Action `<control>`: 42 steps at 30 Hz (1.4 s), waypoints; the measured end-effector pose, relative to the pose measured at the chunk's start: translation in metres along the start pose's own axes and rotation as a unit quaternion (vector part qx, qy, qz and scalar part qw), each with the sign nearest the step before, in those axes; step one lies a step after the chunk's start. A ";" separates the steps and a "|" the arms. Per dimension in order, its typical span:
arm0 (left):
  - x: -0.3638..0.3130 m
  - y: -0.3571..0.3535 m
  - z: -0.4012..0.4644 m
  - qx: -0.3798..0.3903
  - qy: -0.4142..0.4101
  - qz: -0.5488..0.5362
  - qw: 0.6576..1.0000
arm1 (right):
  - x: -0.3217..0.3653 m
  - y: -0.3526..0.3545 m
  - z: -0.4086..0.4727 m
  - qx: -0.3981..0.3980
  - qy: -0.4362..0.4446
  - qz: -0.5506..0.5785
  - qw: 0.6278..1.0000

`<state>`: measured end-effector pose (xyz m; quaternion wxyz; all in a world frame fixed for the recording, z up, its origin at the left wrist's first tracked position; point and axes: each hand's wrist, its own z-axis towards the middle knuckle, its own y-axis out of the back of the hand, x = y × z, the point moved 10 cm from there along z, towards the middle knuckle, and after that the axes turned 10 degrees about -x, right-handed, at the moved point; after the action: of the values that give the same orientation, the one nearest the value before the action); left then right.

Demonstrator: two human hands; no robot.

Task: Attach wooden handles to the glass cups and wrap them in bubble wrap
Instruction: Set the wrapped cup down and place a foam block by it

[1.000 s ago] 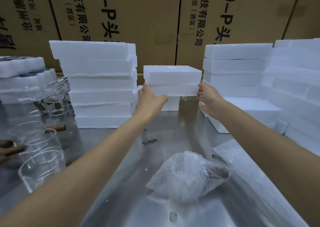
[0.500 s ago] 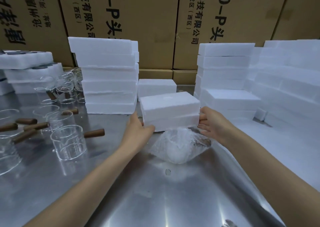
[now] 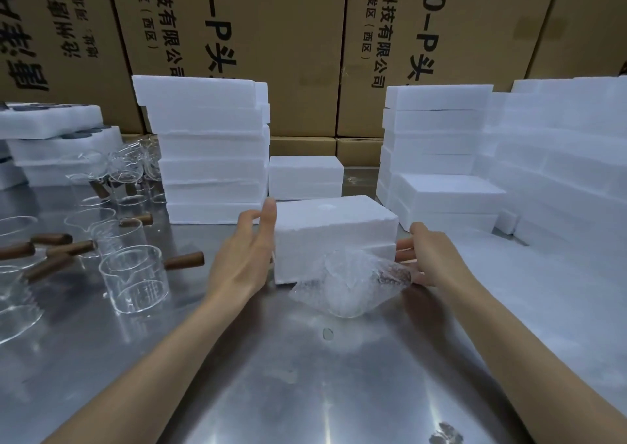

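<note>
- Head view: the bubble-wrapped cup (image 3: 351,285) lies on its side on the steel table (image 3: 305,382), touching the near face of a foam box (image 3: 334,236) that stands just behind it.
- Our left hand (image 3: 246,257) is flat against the box's left end, fingers straight and close together, nothing clamped.
- Our right hand (image 3: 429,257) sits at the box's right end, fingers extended toward the foam and over the tail of the wrap; we cannot tell whether they pinch the wrap or only touch it.
- Unwrapped glass cups (image 3: 134,282) with wooden handles (image 3: 185,261) stand to the left, near our left forearm. Several loose handles lie among them.
- Foam stacks (image 3: 210,151) rise behind, more (image 3: 441,158) to the right, with cardboard cartons (image 3: 237,36) against the back.
- Risk, as we judge it: the wrap looks loosely gathered, so lifting the bundle by its tail could let the cup slide out onto steel.
- Risk: pushing the box forward would roll the bundle toward us, since the two touch.
- Risk: a left elbow sweep would strike the nearest open cup, which would tip easily.
- Risk: foam is light; opening it one-handed could skid it into the wrapped cup.
</note>
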<state>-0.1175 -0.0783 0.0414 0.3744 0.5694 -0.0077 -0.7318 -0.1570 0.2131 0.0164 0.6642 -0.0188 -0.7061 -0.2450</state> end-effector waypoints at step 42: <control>-0.070 0.017 -0.021 -0.114 -0.249 -0.146 0.951 | 0.011 0.017 -0.015 -0.015 -0.116 0.513 0.850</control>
<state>-0.0857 -0.0427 0.0996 0.3121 0.3176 0.0660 -0.8929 -0.1386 0.2196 0.0323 0.6086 -0.4169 -0.6637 0.1240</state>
